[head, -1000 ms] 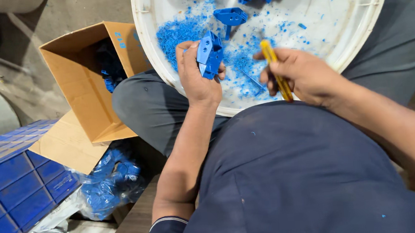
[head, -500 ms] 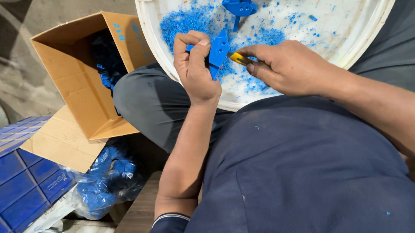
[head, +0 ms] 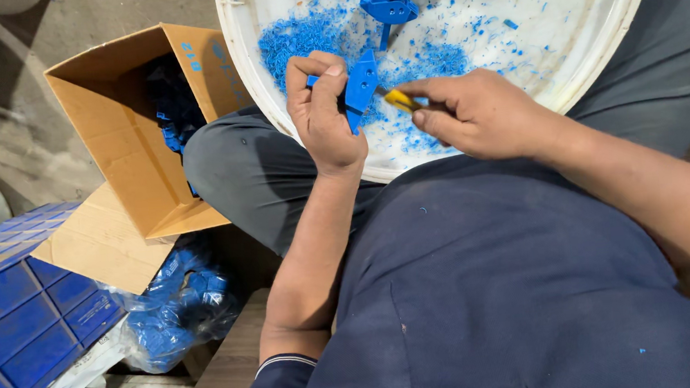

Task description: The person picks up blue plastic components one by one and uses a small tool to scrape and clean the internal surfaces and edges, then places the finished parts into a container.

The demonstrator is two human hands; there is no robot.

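Resting across the person's lap, the big white tub [head: 596, 43] is strewn with blue shavings [head: 308, 37], so trimming looks well under way; a few blue moulded parts [head: 389, 8] lie in it, and more fill the cardboard box [head: 124, 146] alongside. The left hand [head: 322, 114] has its fingers clenched around a blue plastic part [head: 361, 86], held upright over the tub, long axis running top to bottom. The right hand [head: 470, 114] grips a yellow-handled knife [head: 399, 101], pointing left at the part's edge.

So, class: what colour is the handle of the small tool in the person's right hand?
Yellow. The tool handle shows in the head view, gripped by the right hand.
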